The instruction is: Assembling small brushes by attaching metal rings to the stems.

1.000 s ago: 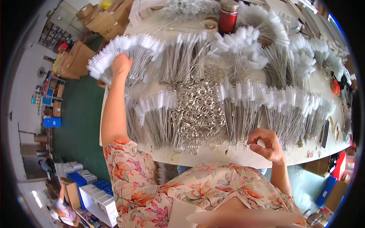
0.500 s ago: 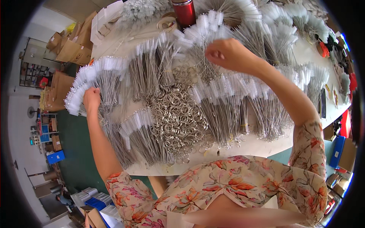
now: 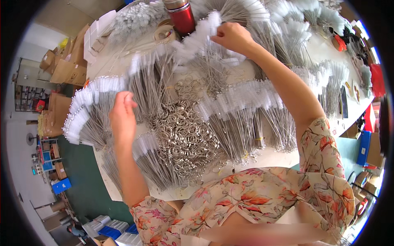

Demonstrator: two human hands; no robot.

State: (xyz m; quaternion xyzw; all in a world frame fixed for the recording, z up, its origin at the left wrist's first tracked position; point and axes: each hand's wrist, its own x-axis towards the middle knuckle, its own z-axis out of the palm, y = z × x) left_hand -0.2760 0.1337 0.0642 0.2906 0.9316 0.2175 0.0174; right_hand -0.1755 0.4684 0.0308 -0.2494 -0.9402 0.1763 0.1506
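Observation:
Bundles of thin wire brushes with white bristle heads cover the table. My right hand (image 3: 233, 37) is at the far middle, its fingers closed at the white heads of a brush pile (image 3: 211, 24). The fingers hide exactly how much they grip. My left hand (image 3: 123, 112) hovers over the left side with loosely curled fingers, slightly blurred, and nothing shows in it. Beside it lies a fanned brush bundle (image 3: 84, 100), and a standing row of brushes (image 3: 154, 78) is just to its right. A heap of metal split rings (image 3: 186, 137) spreads between the bundles.
A red flask (image 3: 182, 18) and a tape roll (image 3: 164, 33) stand at the back. More brush bundles (image 3: 236, 119) line the right of the white table (image 3: 273, 153). Cardboard boxes (image 3: 74, 61) are stacked beyond its left edge. Blue boxes (image 3: 61, 185) sit lower on the left.
My left hand has left the fanned bundle and moved right and slightly nearer. My right hand has moved farther away and left, onto the white brush heads. The view has shifted somewhat.

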